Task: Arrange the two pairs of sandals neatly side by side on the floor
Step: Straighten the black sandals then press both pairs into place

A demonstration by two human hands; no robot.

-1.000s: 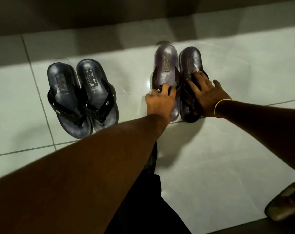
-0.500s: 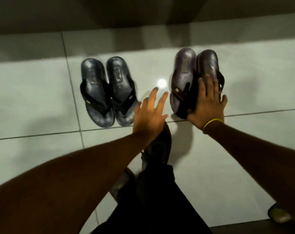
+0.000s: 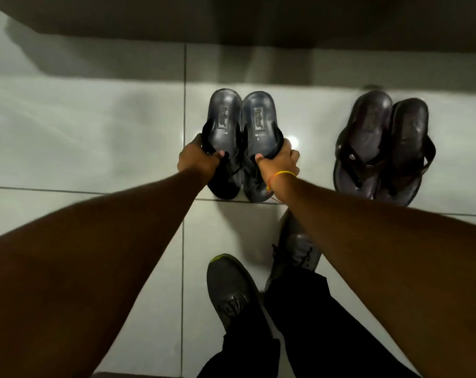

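Note:
A dark blue-black pair of sandals lies side by side on the white tiled floor, heels toward the wall. My left hand grips the outer strap of the left black sandal. My right hand, with a yellow band at the wrist, grips the outer strap of the right black sandal. The two soles touch each other. To the right, apart from my hands, the dark brown pair of sandals lies with its two soles pressed together, the right one slightly lower.
A dark wall base runs along the far side behind both pairs. My own grey sneakers and black trousers stand just below the black pair. White floor tiles stretch to the left.
Both hands left the brown pair and moved left onto the black pair, closing on its straps. The view has shifted left, so the brown pair now sits at the right.

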